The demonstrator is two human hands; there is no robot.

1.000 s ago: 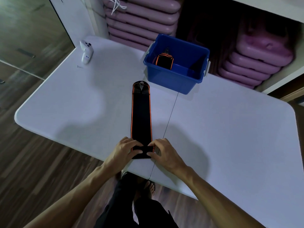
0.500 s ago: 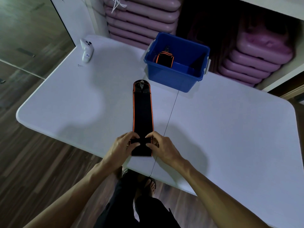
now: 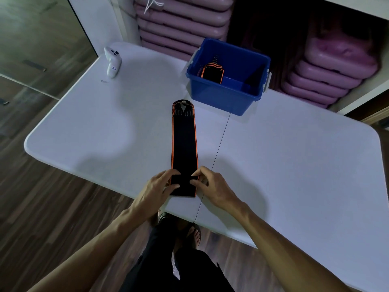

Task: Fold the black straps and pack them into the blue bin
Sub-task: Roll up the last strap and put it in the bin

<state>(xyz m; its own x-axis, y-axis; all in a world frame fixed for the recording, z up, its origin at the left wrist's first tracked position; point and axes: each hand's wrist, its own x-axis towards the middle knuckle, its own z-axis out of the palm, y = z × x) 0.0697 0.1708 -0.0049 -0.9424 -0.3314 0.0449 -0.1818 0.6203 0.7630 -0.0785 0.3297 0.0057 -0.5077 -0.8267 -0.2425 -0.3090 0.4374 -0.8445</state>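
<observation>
A long black strap (image 3: pixel 184 142) with orange edges lies flat on the white table (image 3: pixel 294 157), running from near the front edge toward the blue bin (image 3: pixel 223 102). Its near end is turned over into a short fold. My left hand (image 3: pixel 157 186) pinches the left side of that fold and my right hand (image 3: pixel 210 184) pinches the right side. Inside the bin, at its left, stands a folded black strap (image 3: pixel 212 73) with orange trim.
A white handheld controller (image 3: pixel 113 61) lies at the table's far left corner. Stacks of purple cases (image 3: pixel 181 22) stand behind the table and at the right (image 3: pixel 328 72). A seam line runs down the table just right of the strap.
Both hands have moved forward along the strap, folding its near end over itself. The folded part has grown longer and the flat part shorter.
</observation>
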